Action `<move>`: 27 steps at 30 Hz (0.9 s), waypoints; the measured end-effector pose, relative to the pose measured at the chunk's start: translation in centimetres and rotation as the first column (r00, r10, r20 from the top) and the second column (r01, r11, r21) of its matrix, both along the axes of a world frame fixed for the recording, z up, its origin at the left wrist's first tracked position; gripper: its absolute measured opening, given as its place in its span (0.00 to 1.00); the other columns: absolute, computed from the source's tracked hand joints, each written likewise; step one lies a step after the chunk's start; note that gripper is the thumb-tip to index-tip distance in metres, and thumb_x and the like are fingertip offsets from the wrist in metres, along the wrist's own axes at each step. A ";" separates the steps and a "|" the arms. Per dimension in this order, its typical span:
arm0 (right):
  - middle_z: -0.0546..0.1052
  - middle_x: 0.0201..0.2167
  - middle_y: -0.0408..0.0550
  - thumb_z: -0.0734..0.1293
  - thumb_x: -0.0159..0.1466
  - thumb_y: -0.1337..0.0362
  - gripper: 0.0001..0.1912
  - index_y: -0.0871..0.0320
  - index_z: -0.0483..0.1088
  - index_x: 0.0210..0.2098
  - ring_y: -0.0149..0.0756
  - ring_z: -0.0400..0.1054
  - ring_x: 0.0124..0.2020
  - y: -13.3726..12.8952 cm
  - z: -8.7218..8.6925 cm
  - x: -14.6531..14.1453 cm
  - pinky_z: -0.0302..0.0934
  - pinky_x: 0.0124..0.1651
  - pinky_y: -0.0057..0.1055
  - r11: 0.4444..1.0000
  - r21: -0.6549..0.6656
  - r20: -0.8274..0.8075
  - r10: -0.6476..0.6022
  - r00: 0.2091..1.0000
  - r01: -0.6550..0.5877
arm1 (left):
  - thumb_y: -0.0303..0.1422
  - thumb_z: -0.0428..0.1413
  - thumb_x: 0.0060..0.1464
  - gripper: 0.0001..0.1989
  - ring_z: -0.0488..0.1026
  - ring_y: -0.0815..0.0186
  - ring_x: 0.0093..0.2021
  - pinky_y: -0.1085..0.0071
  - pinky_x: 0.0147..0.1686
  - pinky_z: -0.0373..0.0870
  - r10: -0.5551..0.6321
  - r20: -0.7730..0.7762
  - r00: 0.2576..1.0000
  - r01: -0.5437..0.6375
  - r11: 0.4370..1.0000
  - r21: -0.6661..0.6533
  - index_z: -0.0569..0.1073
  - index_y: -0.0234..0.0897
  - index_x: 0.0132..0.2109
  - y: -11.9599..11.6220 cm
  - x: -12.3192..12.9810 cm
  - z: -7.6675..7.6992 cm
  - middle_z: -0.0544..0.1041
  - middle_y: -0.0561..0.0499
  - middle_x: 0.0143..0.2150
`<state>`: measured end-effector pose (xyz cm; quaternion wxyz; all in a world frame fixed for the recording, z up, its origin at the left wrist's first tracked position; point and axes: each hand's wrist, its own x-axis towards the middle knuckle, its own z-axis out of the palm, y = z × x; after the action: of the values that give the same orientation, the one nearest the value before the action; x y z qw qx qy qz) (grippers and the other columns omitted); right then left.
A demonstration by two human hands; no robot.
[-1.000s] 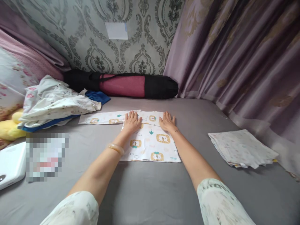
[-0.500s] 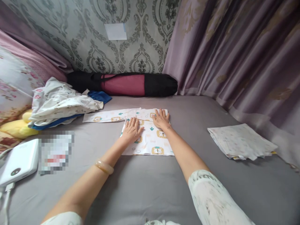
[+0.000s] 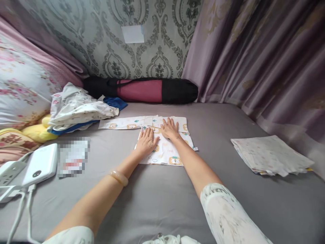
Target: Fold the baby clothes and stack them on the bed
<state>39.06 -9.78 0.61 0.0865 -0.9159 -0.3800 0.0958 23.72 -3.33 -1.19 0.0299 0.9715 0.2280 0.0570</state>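
Observation:
A white child's shirt (image 3: 165, 154) printed with lions and green leaves lies partly folded on the grey bed sheet. One sleeve stretches out flat to the left, and the right side is folded inward across the top. My left hand (image 3: 147, 139) rests flat on the left part of the body, fingers extended. On the folded upper part lies my right hand (image 3: 170, 129), palm down with its fingers spread. A small label shows at the shirt's right edge. Both palms hide parts of the cloth.
To the left are a pile of clothes (image 3: 76, 110), a yellow plush toy (image 3: 38, 132), a white power bank (image 3: 42, 164) with cables and a blurred packet (image 3: 74, 157). Folded cloths (image 3: 271, 154) lie at right. A black and red long bag (image 3: 139, 90) lies along the wall.
My right hand has slid left over the shirt, away from its right edge, uncovering the label there. My left hand stays on the cloth. The whole view has shifted slightly.

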 end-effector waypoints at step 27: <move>0.45 0.73 0.46 0.45 0.72 0.57 0.28 0.49 0.49 0.70 0.43 0.34 0.72 5.1 1.2 -1.1 0.30 0.69 0.52 0.970 -0.006 -0.044 0.242 0.969 -0.242 | 0.47 0.39 0.64 0.37 0.53 0.45 0.69 0.50 0.66 0.49 0.003 0.191 0.982 -0.002 1.000 -0.007 0.58 0.13 0.63 0.2 0.2 -1.0 0.60 0.23 0.65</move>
<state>37.91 -4.67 1.82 0.0773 -0.8610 -0.4863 0.1274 23.95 -3.11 -2.19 0.0547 0.9612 0.2254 0.1494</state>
